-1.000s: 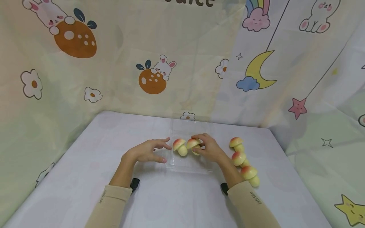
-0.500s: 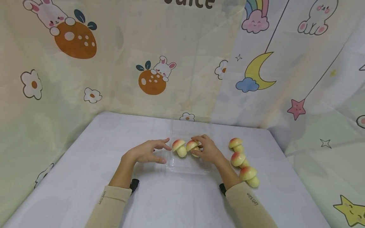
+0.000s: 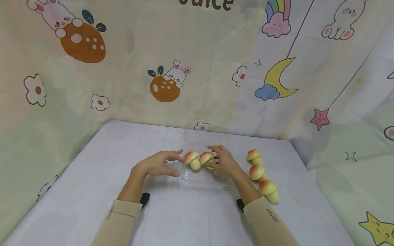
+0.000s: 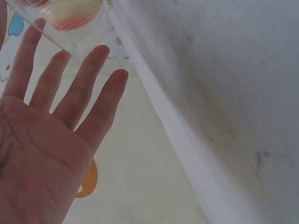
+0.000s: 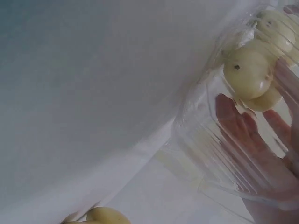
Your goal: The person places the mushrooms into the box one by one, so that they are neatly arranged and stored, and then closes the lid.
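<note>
Holding the fingers point(image 4: 84, 88) of the left hand point(image 3: 158, 164) straight beside a clear, rectangular plastic box point(image 3: 199, 177), likely to steady it. With the right hand point(image 3: 225, 162) curved round a yellow, red-topped toy mushroom point(image 3: 206, 157) inside; cannot tell whether gripping.

From my remote station I record one clear container point(image 3: 198, 178), transparent, its wall ribbed in the right wrist view. Inside I find two glossy mushrooms side by side: the left mushroom point(image 3: 193, 160) lies tilted, its yellow cap, flushed red, to the upper left and its rounded pale stem to the lower right; the right mushroom point(image 3: 206, 158) matches it in colour and slant, its stem partly hidden. Outside, to the right, I count three alike: the far mushroom point(image 3: 254, 156), the middle mushroom point(image 3: 257, 172) and the near mushroom point(image 3: 268, 190), closely lined up, stems slanting nearer and rightward.
</note>
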Tool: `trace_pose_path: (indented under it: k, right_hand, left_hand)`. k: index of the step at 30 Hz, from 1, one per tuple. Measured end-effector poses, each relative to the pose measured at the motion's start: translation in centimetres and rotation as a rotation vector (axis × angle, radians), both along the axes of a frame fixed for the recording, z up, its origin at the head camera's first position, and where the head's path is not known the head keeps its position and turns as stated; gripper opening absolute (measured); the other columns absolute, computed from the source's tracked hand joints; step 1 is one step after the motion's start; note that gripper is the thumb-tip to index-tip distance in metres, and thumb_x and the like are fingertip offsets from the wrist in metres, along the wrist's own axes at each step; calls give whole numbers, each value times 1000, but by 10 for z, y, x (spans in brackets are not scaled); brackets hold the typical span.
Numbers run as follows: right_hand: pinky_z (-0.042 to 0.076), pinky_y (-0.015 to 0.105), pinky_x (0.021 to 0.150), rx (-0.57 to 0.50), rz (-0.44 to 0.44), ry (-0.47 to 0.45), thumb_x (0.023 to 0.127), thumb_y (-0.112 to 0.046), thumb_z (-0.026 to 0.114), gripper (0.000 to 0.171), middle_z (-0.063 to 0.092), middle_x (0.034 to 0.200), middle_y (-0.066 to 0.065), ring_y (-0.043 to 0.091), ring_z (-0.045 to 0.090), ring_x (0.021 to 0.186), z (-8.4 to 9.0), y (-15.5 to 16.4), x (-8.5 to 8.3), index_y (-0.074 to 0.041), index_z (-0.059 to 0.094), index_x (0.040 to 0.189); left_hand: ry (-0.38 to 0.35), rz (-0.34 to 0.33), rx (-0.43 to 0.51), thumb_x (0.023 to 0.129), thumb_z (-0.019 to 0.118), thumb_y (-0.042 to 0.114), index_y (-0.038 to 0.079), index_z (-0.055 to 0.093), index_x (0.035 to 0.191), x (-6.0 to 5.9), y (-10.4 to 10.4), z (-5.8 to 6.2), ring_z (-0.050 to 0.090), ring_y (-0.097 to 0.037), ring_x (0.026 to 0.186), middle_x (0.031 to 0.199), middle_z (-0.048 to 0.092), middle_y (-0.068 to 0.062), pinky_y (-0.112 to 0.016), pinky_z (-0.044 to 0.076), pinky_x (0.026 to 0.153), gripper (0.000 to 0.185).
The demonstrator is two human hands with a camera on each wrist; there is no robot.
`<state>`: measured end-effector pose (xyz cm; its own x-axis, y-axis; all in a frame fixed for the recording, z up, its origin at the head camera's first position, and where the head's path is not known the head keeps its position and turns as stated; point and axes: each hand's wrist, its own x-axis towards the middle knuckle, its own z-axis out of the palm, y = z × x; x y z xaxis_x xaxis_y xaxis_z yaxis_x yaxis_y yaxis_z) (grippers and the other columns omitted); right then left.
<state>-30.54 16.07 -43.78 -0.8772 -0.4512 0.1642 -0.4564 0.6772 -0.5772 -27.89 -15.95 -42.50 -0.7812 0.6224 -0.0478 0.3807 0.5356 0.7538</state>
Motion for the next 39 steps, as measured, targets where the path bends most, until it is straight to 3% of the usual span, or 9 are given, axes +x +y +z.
trace_pose_path:
  k: [6, 12, 22, 28, 39]
  right_hand:
    - [62, 42, 87, 43, -16, 26, 91, -23, 81, 70, 53, 133, 24, 39, 67, 111, 10, 5, 7, -6, 48, 150]
    - [61, 49, 90, 3, -11, 41, 91, -21, 80, 70, 52, 135, 25, 44, 65, 114, 19, 14, 17, -7, 47, 151]
    - [59, 49, 96, 31, -25, 103, 92, -27, 79, 70, 53, 137, 15, 39, 63, 120, 34, 31, 33, -11, 46, 152]
    - [57, 50, 99, 66, -42, 145, 91, -26, 81, 69, 56, 133, 14, 39, 63, 120, 44, 42, 38, -9, 50, 150]
    - [53, 48, 102, 53, -32, 142, 90, -29, 82, 70, 55, 135, 6, 29, 57, 122, 43, 67, 45, -13, 50, 150]
  left_hand:
    - [-5, 2, -1, 87, 84, 33, 17, 65, 137, 1, 0, 1, 45, -38, 144, 169, 29, -5, -60, 36, 118, 56]
    - [7, 16, -14, 85, 86, 33, 18, 65, 130, 0, 2, 2, 48, -36, 142, 169, 30, -5, -60, 40, 115, 51]
    - [-21, 38, 19, 83, 88, 30, 16, 65, 119, 0, 4, 0, 43, -35, 146, 169, 29, -3, -63, 35, 118, 45]
    - [-22, 38, -1, 84, 87, 33, 18, 64, 118, -1, 2, -1, 48, -35, 143, 169, 30, -2, -61, 39, 115, 44]
    - [-23, 35, 0, 84, 87, 32, 17, 64, 118, -2, 3, 0, 49, -37, 142, 169, 30, -2, -60, 40, 115, 44]
